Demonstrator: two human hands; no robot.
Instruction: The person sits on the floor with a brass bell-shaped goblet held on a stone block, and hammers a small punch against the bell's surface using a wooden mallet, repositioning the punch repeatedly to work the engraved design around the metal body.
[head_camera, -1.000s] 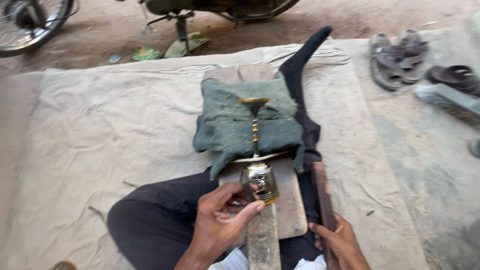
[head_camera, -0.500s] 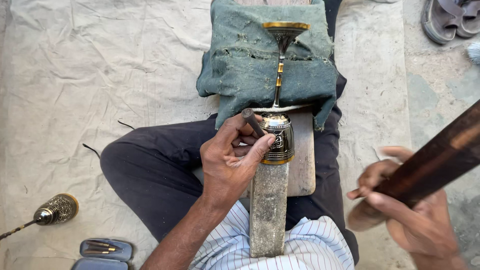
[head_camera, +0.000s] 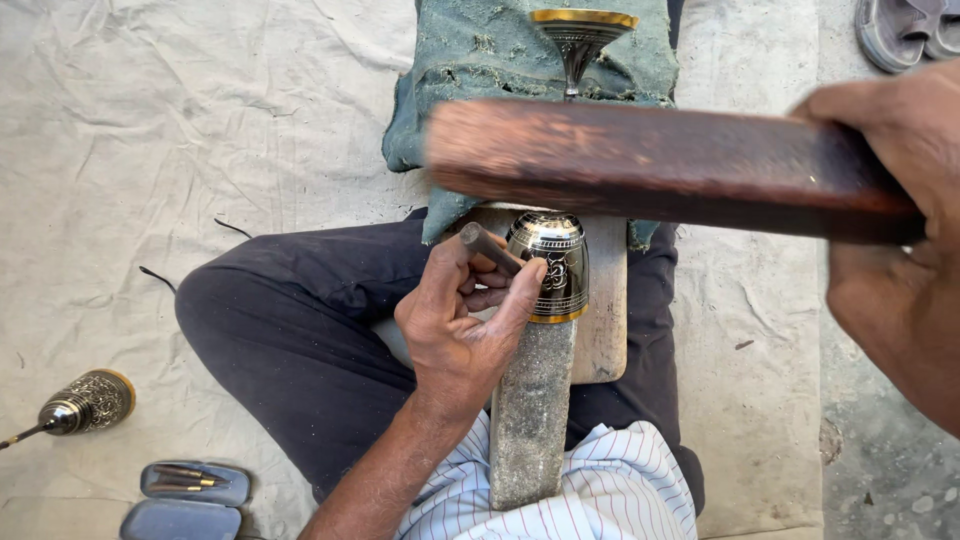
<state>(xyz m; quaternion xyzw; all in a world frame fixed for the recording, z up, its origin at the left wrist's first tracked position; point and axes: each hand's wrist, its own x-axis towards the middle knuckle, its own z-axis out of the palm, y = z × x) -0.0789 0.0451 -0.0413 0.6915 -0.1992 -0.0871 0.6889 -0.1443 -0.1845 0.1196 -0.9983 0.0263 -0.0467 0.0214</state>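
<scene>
The wooden mallet (head_camera: 660, 165) has swung up across the view, gripped in the right hand (head_camera: 900, 250). Left hand (head_camera: 460, 320) pinches the chisel (head_camera: 488, 247) against the brass cup (head_camera: 550, 265) on the stone post (head_camera: 530, 410); strike squarely, chisel steady.

The left hand (head_camera: 462, 325) holds a small chisel (head_camera: 487, 247) with its tip against the engraved metal cup (head_camera: 553, 262), which sits on the end of a grey stone post (head_camera: 530, 410). The right hand (head_camera: 895, 250) has its grip closed on a dark wooden bar (head_camera: 650, 165), lifted above the cup. A green cloth (head_camera: 470, 60) lies over the leg. On the pale sheet (head_camera: 180, 150) at the left lies another engraved cup (head_camera: 90, 402).
</scene>
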